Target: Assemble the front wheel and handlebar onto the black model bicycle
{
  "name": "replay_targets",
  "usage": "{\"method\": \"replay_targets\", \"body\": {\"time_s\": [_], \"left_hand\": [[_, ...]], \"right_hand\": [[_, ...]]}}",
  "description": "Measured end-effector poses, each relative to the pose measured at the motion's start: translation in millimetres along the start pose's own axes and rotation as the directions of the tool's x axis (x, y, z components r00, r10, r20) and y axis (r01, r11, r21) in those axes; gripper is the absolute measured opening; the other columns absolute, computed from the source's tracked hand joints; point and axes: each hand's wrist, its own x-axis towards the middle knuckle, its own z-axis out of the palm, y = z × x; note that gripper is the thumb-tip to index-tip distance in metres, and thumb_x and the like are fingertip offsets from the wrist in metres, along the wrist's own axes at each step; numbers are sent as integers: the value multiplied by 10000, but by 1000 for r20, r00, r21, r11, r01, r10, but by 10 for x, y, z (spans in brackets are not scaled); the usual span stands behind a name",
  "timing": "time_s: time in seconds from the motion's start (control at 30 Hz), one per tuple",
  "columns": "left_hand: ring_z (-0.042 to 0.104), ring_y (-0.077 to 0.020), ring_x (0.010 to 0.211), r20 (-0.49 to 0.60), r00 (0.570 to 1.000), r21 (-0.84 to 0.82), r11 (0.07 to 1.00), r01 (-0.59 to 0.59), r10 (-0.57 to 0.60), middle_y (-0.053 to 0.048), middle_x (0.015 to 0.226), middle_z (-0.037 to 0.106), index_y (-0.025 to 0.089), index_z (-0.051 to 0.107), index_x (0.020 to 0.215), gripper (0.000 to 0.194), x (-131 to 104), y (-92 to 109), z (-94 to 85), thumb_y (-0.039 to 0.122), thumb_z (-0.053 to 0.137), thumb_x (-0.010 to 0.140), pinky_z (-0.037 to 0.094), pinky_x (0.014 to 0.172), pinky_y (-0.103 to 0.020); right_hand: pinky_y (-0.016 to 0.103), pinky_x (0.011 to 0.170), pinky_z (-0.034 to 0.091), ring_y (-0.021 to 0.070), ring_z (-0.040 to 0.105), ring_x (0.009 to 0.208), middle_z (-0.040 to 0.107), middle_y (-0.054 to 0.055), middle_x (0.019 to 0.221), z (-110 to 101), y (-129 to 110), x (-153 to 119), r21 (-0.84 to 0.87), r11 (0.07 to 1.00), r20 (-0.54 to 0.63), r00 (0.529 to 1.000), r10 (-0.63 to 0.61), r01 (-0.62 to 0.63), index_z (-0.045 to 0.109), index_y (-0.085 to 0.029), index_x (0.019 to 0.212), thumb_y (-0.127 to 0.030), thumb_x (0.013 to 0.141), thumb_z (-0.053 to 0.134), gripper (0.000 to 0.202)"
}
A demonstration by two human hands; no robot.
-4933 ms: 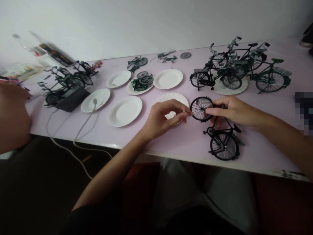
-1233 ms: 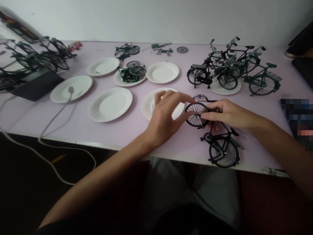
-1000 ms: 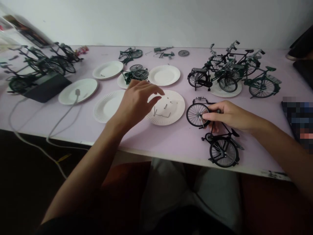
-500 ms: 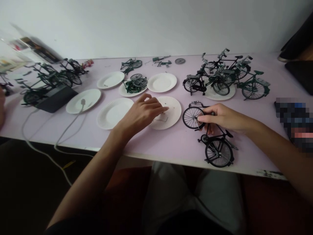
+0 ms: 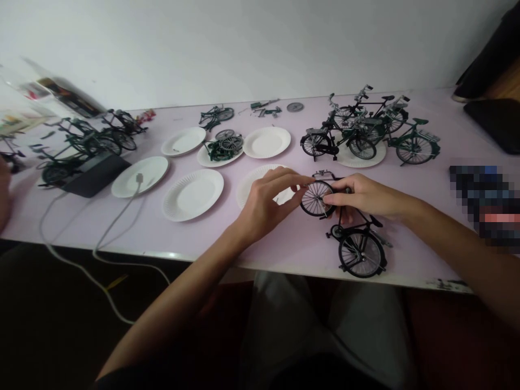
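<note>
A black model bicycle [image 5: 363, 253] stands tilted near the table's front edge, one wheel toward me and the front wheel farther off. My right hand [image 5: 357, 196] is closed around its front part, with the thumb by the front wheel's hub. My left hand [image 5: 276, 196] is just left of the front wheel [image 5: 317, 198], thumb and fingers brought together in a pinch by the tyre. Whatever is between those fingertips is too small to make out. Behind this hand lies a white paper plate [image 5: 248, 187], partly hidden.
Several assembled model bicycles [image 5: 414, 146] stand at the back right, and more [image 5: 87, 132] at the left beside a dark box [image 5: 97, 173]. A plate of green parts [image 5: 223, 149] and other white plates [image 5: 193, 195] lie mid-table. A white cable [image 5: 116, 233] hangs over the front edge.
My left hand has moved right from over the paper plate to the front wheel of the bicycle. My right hand keeps its hold on the bicycle.
</note>
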Motion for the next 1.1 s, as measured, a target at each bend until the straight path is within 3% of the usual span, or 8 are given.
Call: {"method": "replay_targets", "body": {"time_s": [0.33,0.63,0.77,1.1], "left_hand": [[676,-161,826,-20,1000,-34,999,-8,7,-33,924,791,215,756,985,99,-11,34,69,161,704,920,513,778,-357],[668,-156,834,32,999,79,997,5,-7,-11,930,789,243,756,958,80,-14,54,64,209,686,943,469,785,-361],[661,-156,830,37,999,115,993,-30,26,-6,930,784,245,750,961,82,-17,58,61,208,678,949,457,786,-360],[634,-153,827,75,990,209,969,-133,120,-21,966,772,249,729,1034,136,-44,68,83,167,642,968,435,744,-344]], "right_hand": [[205,499,535,96,649,512,753,29,768,16,-19,-8,-15,1000,5,1000,-11,11,709,-156,985,-474,891,711,332],[216,511,527,102,646,534,746,26,770,25,-30,-16,-28,1000,-12,1000,1,-2,723,-169,990,-481,878,719,331],[219,523,535,111,668,575,766,51,847,15,-6,-8,-31,999,0,1000,-10,10,725,-173,1006,-487,888,704,336],[236,525,537,136,677,593,745,42,784,30,2,-14,-63,998,-19,999,-27,25,728,-171,998,-486,871,715,340]]}}
